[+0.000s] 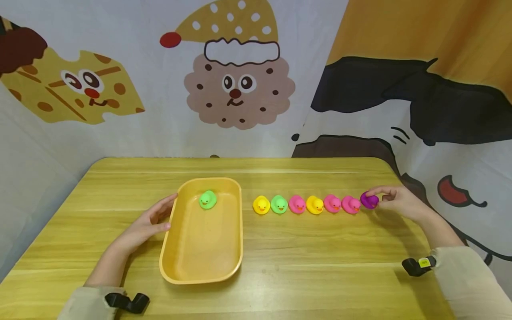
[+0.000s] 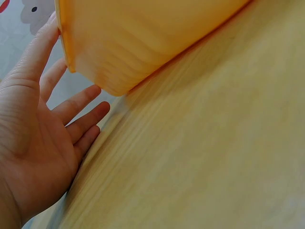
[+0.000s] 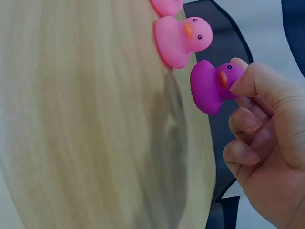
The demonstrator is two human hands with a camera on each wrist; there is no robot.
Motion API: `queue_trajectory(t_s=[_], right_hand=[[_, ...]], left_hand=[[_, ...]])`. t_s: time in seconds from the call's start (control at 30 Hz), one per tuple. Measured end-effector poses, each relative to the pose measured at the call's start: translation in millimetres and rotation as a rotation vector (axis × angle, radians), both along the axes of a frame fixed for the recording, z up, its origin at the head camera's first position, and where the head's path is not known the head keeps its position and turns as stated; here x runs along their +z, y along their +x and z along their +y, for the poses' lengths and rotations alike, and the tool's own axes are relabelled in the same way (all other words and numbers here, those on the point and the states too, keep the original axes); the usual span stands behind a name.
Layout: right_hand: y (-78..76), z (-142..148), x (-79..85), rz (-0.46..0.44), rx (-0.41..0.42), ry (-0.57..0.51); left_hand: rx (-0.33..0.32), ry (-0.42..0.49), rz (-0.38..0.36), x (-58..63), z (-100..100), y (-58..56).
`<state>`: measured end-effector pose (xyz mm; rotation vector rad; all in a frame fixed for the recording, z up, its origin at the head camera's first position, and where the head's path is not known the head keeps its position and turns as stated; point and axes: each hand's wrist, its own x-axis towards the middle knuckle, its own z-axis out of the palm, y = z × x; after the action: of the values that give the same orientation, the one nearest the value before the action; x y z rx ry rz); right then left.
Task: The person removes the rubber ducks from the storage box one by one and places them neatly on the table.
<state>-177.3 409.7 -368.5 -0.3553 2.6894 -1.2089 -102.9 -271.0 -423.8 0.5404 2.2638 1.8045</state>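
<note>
While one green duck [image 1: 208, 199] sits inside, the left hand [image 1: 146, 225] steadies the yellow tray [image 1: 181, 271].

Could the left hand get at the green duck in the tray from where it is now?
Probably yes: the left hand rests open against the tray rim, and the green duck sits alone inside with nothing over it.

Cream sleeves, with what look like black straps at both wrists.

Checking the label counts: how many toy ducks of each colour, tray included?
Green rubber ducks: 2, one in the yellow plastic tray, one in the row
Yellow rubber ducks: 2
Pink rubber ducks: 3
Purple rubber duck: 1, pinched by the right hand
Total: 8
</note>
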Motion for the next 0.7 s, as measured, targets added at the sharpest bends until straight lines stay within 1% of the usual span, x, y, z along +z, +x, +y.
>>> queue_trajectory(t_s=[0.2, 0.33, 0.5, 0.7], right_hand=[[0.3, 1, -6.2, -0.025, -0.015, -0.018], [0.4, 2, -9.0, -0.026, -0.026, -0.010], [-0.7, 2, -12.0, -0.020, -0.022, -0.004], [-0.1, 2, -14.2, -0.035, -0.020, -0.007]], left_hand=[[-0.001, 0.006, -0.006, 0.6, 0, -0.3], [-0.002, 0.009, -0.006, 0.9, 0, -0.1], [-0.007, 0.013, -0.009, 1.0, 1, 0.1], [-0.011, 0.017, -0.014, 1.3, 1, 0.3]])
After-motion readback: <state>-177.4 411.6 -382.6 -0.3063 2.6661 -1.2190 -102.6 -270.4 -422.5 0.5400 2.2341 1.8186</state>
